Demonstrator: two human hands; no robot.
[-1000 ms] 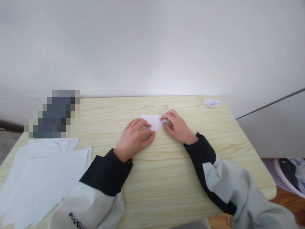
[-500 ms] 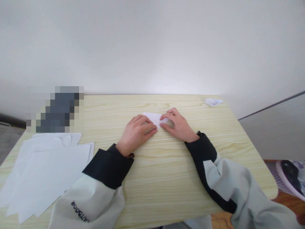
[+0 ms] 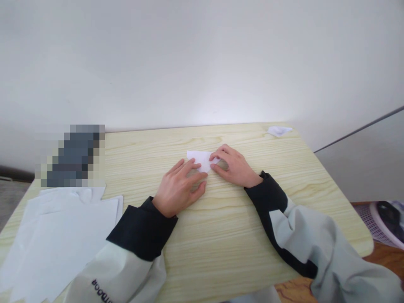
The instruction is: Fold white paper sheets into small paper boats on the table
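A small folded piece of white paper [image 3: 201, 159] lies on the light wooden table [image 3: 221, 235], near its middle. My left hand [image 3: 180, 188] rests on the paper's near left part, fingers stretched out and pressing flat. My right hand [image 3: 232, 167] is at the paper's right end, with thumb and fingers pinched on its edge. Both arms wear grey sleeves with black cuffs. Most of the paper is hidden under the two hands.
A loose pile of white sheets [image 3: 59, 235] covers the table's near left corner. A blurred dark object [image 3: 72, 155] sits at the far left. A small crumpled bit of white paper [image 3: 279, 131] lies at the far right corner. A basket [image 3: 385, 223] stands on the floor at right.
My left hand has slid a little back towards me and its fingers have spread flatter. My right hand keeps its pinch on the paper's right end. The view shifted slightly.
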